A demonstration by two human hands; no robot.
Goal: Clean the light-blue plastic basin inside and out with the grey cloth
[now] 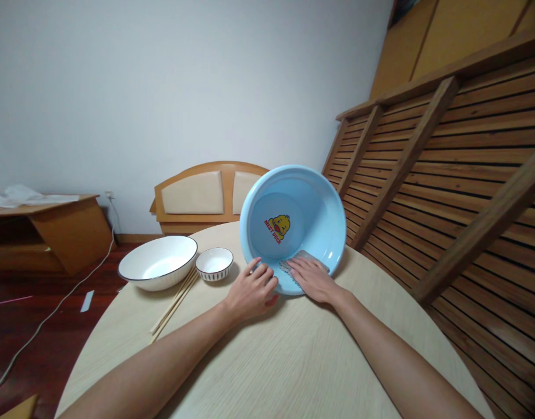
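Head view: blue basin [303, 233] tipped on edge on table [302, 355], opening facing near side, likely for reach. Left hand [254, 289] half-curled at its lower edge, probably steadying; can't tell if gripping. Right hand [311, 279] flat on grey cloth [308, 255] inside. 2 white bowls [158, 266], chopsticks [177, 301] off left.

Pale blue basin [322, 218] with a yellow duck print [279, 226]

Above the left hand's [255, 288] grip, the basin's blue inside bears the duck print, with red capitals [272, 233] reading MEET DUCK. Beneath the right hand [311, 279] is a grey cloth [306, 255] with a dark-and-white mottled edge. Left of the grip, a small white bowl [215, 260] has a dark rim and dark leaf-shaped marks; farther left, a large white bowl [158, 265] has a thin dark rim. Below the grip, the beige table [293, 361] shows fine grain. To the right, a brown slatted panel [393, 203] is striped with dark gaps.
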